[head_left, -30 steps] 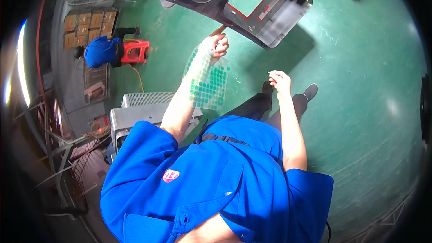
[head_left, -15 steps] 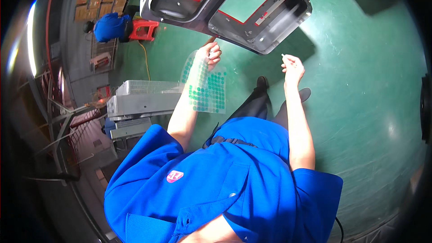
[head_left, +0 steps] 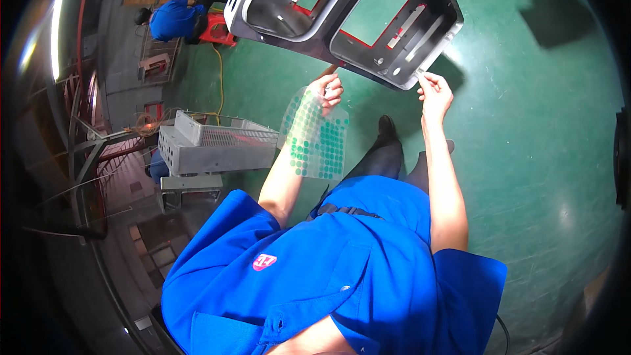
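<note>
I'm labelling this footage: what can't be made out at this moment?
All in the head view:
Dark casing: far end cut off by the upper edge.
Right hand: anything between its fingertips is too small to tell.
Dotted sheet: its gripped part is hidden by the left hand.
Right shoe: partly hidden by the right forearm.
Co-worker: hands too small to make out.

Here's the head view, a wide fisheye aimed steeply down the wearer's own front! Closest by far, the shirt fills the bottom; farther out, the left hand and right hand sit above centre, the housing cut off by the top edge, a co-worker small and distant, upper left.
</note>
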Demonstrator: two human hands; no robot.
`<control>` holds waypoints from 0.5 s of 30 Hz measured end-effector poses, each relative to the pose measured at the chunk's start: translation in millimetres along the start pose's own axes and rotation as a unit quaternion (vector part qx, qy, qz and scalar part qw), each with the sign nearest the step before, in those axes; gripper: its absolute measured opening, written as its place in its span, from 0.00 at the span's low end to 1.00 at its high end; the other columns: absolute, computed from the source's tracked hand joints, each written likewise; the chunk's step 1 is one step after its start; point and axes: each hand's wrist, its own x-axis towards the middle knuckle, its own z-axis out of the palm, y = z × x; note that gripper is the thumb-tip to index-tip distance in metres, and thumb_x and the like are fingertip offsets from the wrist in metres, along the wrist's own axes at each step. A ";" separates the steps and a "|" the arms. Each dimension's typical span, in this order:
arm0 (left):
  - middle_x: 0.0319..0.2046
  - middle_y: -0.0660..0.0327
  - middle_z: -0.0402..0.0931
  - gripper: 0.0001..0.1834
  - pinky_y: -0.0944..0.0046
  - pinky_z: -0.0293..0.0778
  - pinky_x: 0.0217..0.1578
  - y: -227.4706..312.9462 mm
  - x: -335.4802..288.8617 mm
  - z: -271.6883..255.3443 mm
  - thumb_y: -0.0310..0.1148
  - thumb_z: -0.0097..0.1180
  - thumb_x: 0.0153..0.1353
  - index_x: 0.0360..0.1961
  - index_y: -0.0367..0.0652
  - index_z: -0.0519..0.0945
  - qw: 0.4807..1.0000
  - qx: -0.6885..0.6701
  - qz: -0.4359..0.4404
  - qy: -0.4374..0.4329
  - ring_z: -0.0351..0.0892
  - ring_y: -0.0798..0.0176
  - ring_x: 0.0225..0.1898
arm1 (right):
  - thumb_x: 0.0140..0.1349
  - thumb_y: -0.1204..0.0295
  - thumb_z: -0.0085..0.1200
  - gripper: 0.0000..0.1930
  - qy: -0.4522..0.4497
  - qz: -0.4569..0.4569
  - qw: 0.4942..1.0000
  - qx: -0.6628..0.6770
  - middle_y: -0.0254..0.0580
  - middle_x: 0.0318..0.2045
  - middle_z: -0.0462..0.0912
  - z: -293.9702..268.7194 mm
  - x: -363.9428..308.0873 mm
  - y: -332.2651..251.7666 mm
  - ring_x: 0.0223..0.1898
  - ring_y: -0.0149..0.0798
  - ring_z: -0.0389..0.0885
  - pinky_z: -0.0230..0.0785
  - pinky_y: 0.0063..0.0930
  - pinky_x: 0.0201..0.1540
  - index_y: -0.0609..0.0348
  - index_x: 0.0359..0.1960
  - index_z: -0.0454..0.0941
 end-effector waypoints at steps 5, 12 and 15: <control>0.14 0.69 0.55 0.10 0.74 0.49 0.07 -0.6 5.6 -5.6 0.32 0.39 0.66 0.25 0.46 0.65 1.000 -0.010 -0.023 0.005 0.51 0.74 0.10 | 0.52 0.77 0.60 0.07 0.021 -0.070 0.997 0.035 0.32 0.23 0.77 19.7 18.5 -20.5 0.19 0.20 0.70 0.62 0.12 0.18 0.63 0.33 0.78; 0.13 0.69 0.55 0.17 0.74 0.49 0.06 0.1 5.3 -6.4 0.35 0.39 0.66 0.18 0.46 0.62 0.999 -0.012 -0.045 0.010 0.53 0.73 0.10 | 0.54 0.77 0.58 0.06 0.035 -0.068 0.996 0.046 0.30 0.23 0.78 32.6 25.1 -24.5 0.19 0.18 0.69 0.59 0.11 0.19 0.62 0.34 0.78; 0.13 0.69 0.56 0.17 0.74 0.48 0.06 3.6 -2.0 2.7 0.35 0.40 0.66 0.19 0.46 0.62 0.999 -0.004 -0.034 0.019 0.53 0.73 0.10 | 0.54 0.77 0.58 0.05 0.020 -0.040 0.997 0.057 0.31 0.24 0.79 38.5 19.2 -32.8 0.19 0.18 0.68 0.59 0.11 0.19 0.62 0.33 0.78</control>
